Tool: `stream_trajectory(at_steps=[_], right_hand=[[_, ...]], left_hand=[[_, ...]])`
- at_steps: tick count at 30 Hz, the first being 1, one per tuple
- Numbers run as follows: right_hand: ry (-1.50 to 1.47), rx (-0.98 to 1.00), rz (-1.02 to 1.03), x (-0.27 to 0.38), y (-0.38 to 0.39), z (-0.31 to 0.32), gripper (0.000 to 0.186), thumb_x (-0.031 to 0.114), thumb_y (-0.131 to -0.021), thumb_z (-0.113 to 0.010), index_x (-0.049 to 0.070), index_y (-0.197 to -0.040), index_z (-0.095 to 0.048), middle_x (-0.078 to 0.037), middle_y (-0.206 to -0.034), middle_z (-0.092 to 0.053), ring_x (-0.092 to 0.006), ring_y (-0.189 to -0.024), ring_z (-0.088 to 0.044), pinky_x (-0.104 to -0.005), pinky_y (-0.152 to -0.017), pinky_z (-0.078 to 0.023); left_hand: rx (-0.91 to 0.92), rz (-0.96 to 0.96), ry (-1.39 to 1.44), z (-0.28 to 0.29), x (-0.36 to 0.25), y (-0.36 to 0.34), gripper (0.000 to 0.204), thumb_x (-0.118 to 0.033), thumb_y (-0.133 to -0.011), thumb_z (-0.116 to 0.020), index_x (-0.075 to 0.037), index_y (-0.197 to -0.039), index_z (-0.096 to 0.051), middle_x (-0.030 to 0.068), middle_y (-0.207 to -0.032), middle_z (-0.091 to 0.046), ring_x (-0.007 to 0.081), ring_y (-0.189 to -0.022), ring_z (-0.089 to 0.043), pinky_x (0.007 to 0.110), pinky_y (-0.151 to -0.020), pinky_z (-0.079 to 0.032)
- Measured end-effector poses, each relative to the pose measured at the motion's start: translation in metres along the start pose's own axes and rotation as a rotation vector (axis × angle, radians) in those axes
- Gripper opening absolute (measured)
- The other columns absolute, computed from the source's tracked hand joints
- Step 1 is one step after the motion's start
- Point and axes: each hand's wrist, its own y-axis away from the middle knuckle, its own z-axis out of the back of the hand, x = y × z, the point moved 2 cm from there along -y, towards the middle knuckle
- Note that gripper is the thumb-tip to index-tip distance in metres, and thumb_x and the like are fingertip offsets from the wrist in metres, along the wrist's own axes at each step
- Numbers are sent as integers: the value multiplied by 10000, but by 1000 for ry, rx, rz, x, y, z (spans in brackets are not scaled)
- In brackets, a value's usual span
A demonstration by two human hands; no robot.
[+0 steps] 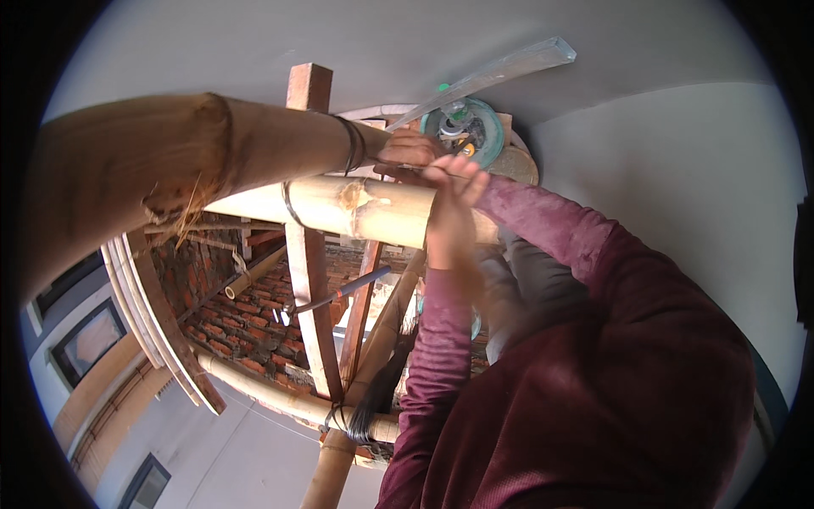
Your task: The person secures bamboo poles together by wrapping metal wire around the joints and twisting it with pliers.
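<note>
Nearest, a thick upper bamboo pole crosses from the left edge toward the hands, with a swollen node and frayed fibres on its underside. Dark ties circle it near its far end. The person's maroon sleeves reach up from the lower right.

The right hand has its fingers curled at the end of this pole; whether it grips the pole or something thin is unclear. The left hand is blurred, just beside the right and overlapping the right wrist in this view; I cannot tell whether it is closed on anything.

Just under the upper pole lies a paler lower bamboo pole, with another dark tie around it. A squared wooden post runs past both poles. A hammer with a blue grip lies across the post farther down. Beyond, a bundle of black strands hangs by a more distant bamboo pole.

Farther off are a teal bucket with things in it, a shiny metal channel, and a brick wall.
</note>
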Motion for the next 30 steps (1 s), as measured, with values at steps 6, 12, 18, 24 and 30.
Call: stream_trajectory(at_steps=[6, 12, 18, 24, 30], right_hand=[[-136, -49, -258, 14, -2, -9, 437, 406, -926, -529, 16, -762, -639, -105, -696, -588, -239, -633, -562, -369, -614, -440], [-1430, -135, -1282, 7, 3, -35, 475, 453, -955, -468, 32, -806, -627, -42, -728, -590, -149, -645, -548, -303, -662, -468], [-923, -65, -1159, 22, 31, 1, 533, 557, -923, -458, 55, -940, -635, -56, -890, -612, -170, -840, -584, -325, -753, -475], [-475, 364, -828, 52, 143, -29, 532, 261, -779, -667, 55, -1253, -542, -135, -1109, -605, -248, -1056, -566, -354, -960, -419], [-255, 427, -321, 139, 74, -100, 689, 72, -717, -666, 56, -1336, -365, -215, -1189, -545, -371, -1111, -544, -435, -960, -443]], left_hand=[[41, -166, -540, 35, 2, 73, 462, -335, -951, -564, 44, -1211, -519, 146, -1067, -627, 220, -942, -651, 323, -761, -571], [-1087, -451, -580, 129, -44, 131, 579, -329, -879, -670, 43, -1231, -400, 153, -1103, -511, 233, -1059, -486, 382, -970, -385], [-875, -334, -643, 143, -85, 98, 585, -389, -916, -607, 75, -1249, -484, 192, -1258, -536, 248, -1158, -511, 367, -1007, -376], [-661, -366, -514, 158, -71, 90, 281, -256, -967, -548, -4, -1083, -587, 118, -1027, -628, 178, -956, -608, 320, -828, -532], [-555, -476, -666, 162, -89, 107, 195, -233, -971, -550, -40, -955, -580, 40, -822, -611, 114, -731, -575, 245, -536, -453]])
